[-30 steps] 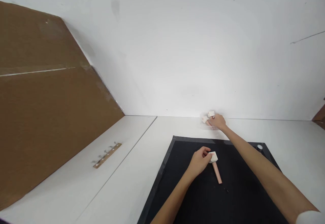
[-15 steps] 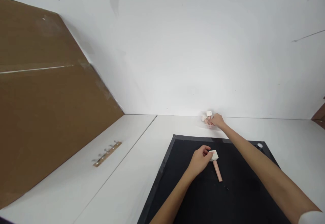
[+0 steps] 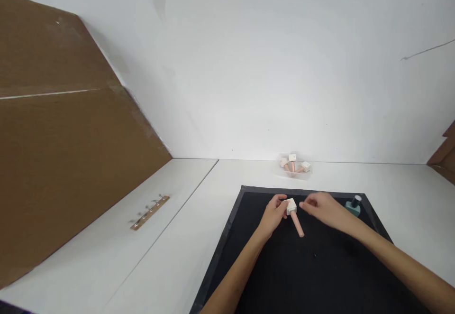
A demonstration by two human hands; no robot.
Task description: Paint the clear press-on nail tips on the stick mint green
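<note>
My left hand (image 3: pixel 273 213) rests on the black mat (image 3: pixel 249 257) and pinches the white square head of a small pink-handled piece (image 3: pixel 294 215). The pink handle points toward me and to the right. My right hand (image 3: pixel 324 208) hovers just right of that head with its fingers curled together; whether anything is in them is hidden. Beyond the mat, by the wall, lie three more pink-and-white pieces (image 3: pixel 293 165) in a clear tray.
A teal bottle with a dark cap (image 3: pixel 353 205) stands at the mat's far right corner. A brown board (image 3: pixel 64 129) leans at the left. A small metal strip with screws (image 3: pixel 149 213) lies on the white tabletop.
My right hand has drawn back from the pieces by the wall to the mat, beside the held piece. My left hand and its piece shifted slightly away. The teal bottle is now uncovered.
</note>
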